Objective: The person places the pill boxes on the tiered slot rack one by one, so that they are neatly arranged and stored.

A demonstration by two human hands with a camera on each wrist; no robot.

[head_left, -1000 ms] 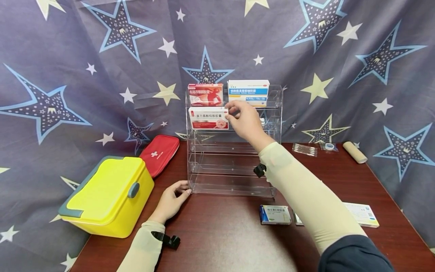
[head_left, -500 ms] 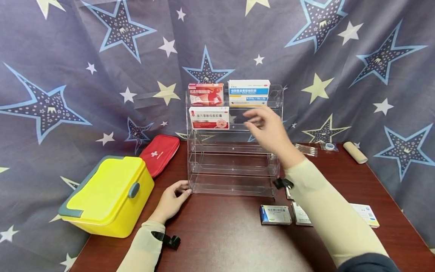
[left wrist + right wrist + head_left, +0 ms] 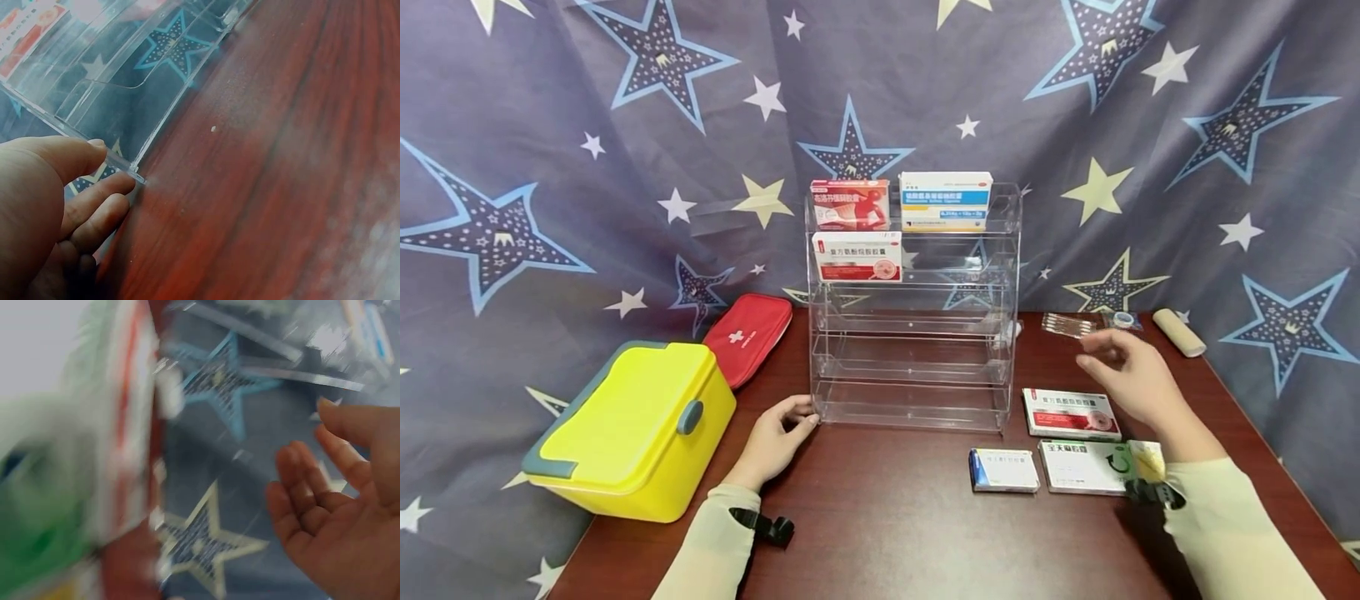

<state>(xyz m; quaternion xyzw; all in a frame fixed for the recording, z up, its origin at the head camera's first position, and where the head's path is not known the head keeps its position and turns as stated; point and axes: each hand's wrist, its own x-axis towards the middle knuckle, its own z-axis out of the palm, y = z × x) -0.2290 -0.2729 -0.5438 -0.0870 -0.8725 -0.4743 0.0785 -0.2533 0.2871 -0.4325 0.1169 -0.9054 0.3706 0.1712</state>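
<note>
Boxes (image 3: 857, 256) with Chinese print, rack (image 3: 913, 367), hands (image 3: 775, 437) (image 3: 1131, 375)

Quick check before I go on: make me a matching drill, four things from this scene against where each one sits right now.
Things:
1. yellow case
2. red first-aid pouch
3. blue-striped white box
4. left hand

Places:
A. top tier of the clear rack, right of a red box
B. at the rack's front left bottom corner
C. table's left front edge
D. behind the yellow case, left of the rack

Pairs: 1-C, 2-D, 3-A, 4-B
</note>
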